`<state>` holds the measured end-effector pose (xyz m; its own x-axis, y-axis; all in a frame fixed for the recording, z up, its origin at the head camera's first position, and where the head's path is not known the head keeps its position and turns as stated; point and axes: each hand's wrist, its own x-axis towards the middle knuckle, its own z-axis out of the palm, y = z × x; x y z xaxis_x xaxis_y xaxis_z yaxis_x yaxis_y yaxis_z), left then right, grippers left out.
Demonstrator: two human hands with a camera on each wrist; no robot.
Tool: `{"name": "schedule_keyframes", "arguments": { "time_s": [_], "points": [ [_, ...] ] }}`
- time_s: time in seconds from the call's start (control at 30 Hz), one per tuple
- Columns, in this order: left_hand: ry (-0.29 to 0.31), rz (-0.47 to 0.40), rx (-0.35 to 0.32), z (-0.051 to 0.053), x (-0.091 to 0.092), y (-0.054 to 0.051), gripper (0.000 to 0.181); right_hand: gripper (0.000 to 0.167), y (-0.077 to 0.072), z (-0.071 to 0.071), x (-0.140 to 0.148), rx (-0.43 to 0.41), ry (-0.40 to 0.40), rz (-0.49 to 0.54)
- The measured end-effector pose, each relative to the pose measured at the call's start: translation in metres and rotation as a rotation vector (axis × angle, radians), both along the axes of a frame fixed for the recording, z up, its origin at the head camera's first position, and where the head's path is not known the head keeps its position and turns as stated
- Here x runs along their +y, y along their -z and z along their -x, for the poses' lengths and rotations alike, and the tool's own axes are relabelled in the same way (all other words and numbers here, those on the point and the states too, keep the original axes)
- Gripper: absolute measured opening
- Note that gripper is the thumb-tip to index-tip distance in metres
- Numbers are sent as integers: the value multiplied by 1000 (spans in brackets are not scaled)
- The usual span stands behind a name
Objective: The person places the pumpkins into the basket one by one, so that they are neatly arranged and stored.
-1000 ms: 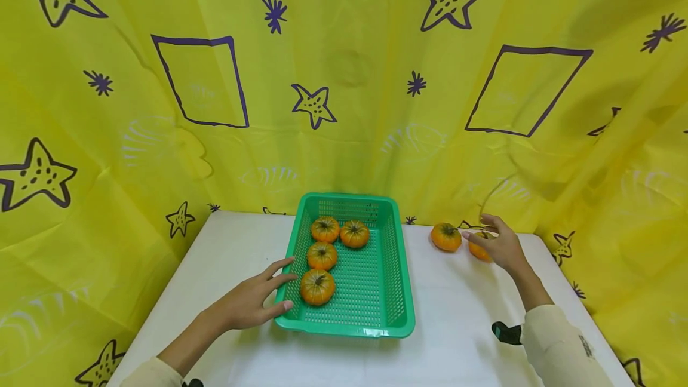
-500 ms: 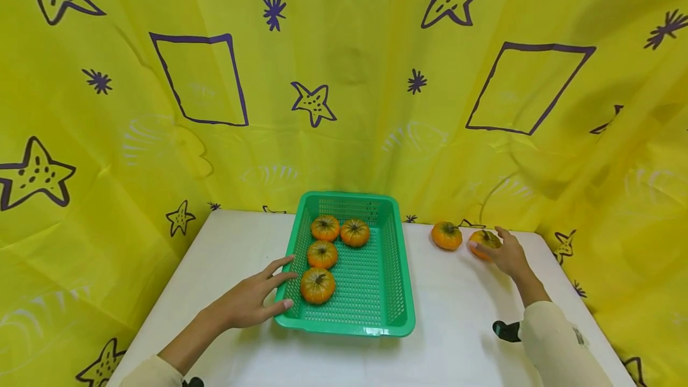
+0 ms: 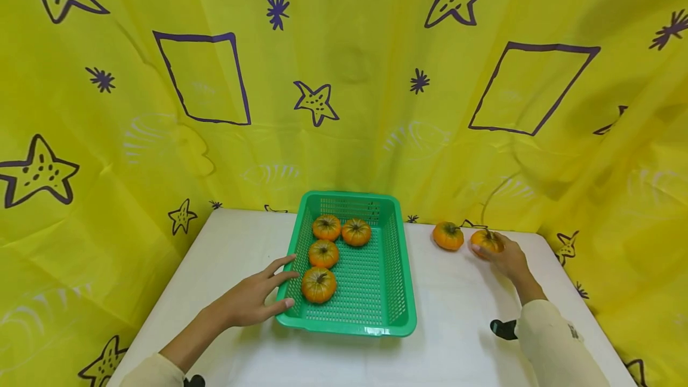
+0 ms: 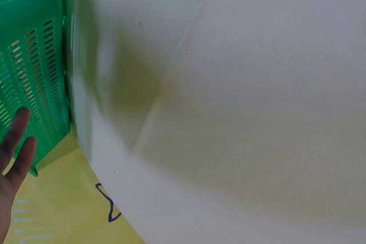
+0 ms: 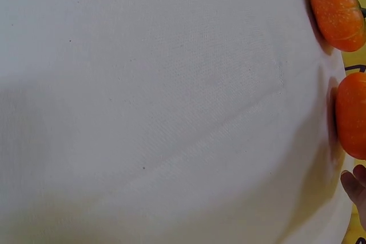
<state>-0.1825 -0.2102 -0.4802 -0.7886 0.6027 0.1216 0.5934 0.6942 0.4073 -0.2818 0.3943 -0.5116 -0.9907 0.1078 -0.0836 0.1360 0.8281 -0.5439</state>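
Observation:
My left hand [image 3: 249, 302] rests at the left rim of a green plastic basket [image 3: 407, 291], fingers spread. In the left wrist view, two of its fingers [image 4: 23, 155] show against the basket's slotted side [image 4: 43, 78]. My right hand [image 3: 509, 258] holds a small orange pumpkin [image 3: 488, 242] at the table's back right, thumb across its front and fingers behind. The right wrist view shows two fingertips [image 5: 350, 182] beside this pumpkin [image 5: 353, 115]; the rest of the hand is out of frame. Just left of it sits another small pumpkin [image 3: 448, 236]. Both stand on the table.
Several small pumpkins [image 3: 323, 254] lie along the left side and back inside the basket. The white table [image 3: 451, 315] ends at a yellow patterned curtain [image 3: 365, 148] behind and at both sides. Dark straps [image 3: 504, 329] show at the wrists.
My right hand has come down from above the right-hand pumpkin and its fingers have closed in around it. The left hand and the basket stay in place.

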Motion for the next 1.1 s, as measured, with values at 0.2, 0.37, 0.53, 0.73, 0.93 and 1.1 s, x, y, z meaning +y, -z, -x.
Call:
{"name": "schedule_keyframes", "arguments": {
  "time_s": [0.2, 0.37, 0.53, 0.73, 0.93, 1.1],
  "points": [
    [2, 0, -16, 1, 1, -1, 57, 80, 3, -2, -2, 9, 86, 64],
    [0, 9, -29, 2, 0, 0, 58, 71, 5, -1, -2, 35, 111, 82],
    [6, 9, -19, 2, 0, 1, 58, 73, 5, 0, -2, 20, 109, 87],
    [6, 5, -1, 1, 0, 0, 56, 79, 2, -2, -2, -31, 128, 100],
    [1, 6, -9, 0, 0, 0, 57, 78, 1, -7, -4, -24, 143, 115],
    [0, 12, 0, 1, 0, 0, 57, 81, -1, -7, -3, -41, 137, 123]
  ]
}}
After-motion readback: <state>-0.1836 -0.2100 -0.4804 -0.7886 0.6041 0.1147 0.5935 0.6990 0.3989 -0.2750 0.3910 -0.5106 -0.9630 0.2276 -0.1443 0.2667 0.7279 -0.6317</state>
